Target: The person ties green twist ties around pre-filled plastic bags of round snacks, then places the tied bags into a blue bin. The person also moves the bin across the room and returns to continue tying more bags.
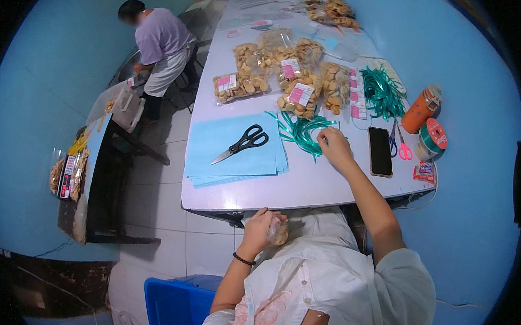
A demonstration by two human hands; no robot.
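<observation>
Over my lap, just below the table's front edge, my left hand [259, 230] grips the gathered neck of a clear plastic bag of round snacks [280, 234]. My right hand [333, 145] is at the right side of a loose pile of green ribbon strips [304, 131] on the white table [320, 187]; whether its fingers hold a strip cannot be told. Left of the ribbons, black-handled scissors [244, 143] lie on a stack of light blue sheets [218, 134]. Behind the ribbons stand and lie several snack bags with pink and white labels [300, 96].
To the right are a phone [380, 151], small scissors [405, 147], an orange jar [419, 110], a ribbon spool [434, 135] and a green ribbon bundle [381, 91]. A blue bin [178, 305] is at lower left. Another person [163, 40] works beyond a side table with a scale [66, 178].
</observation>
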